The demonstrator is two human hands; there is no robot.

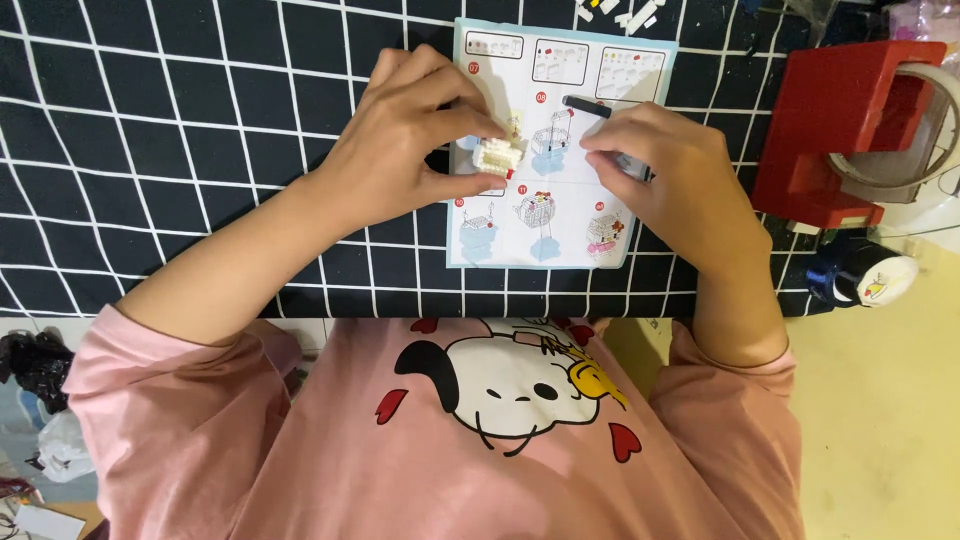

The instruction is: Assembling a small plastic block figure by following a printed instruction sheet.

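My left hand pinches a small white brick model with a red piece on it, held just above an instruction sheet. My right hand is beside it on the right, its fingers closed around a thin dark tool whose tip points toward the model. The sheet shows several drawn building steps and lies on a black cloth with a white grid.
A red tape dispenser stands at the right edge of the cloth. A dark blue jar with a white lid lies below it. Loose white pieces sit at the top. My pink shirt fills the bottom.
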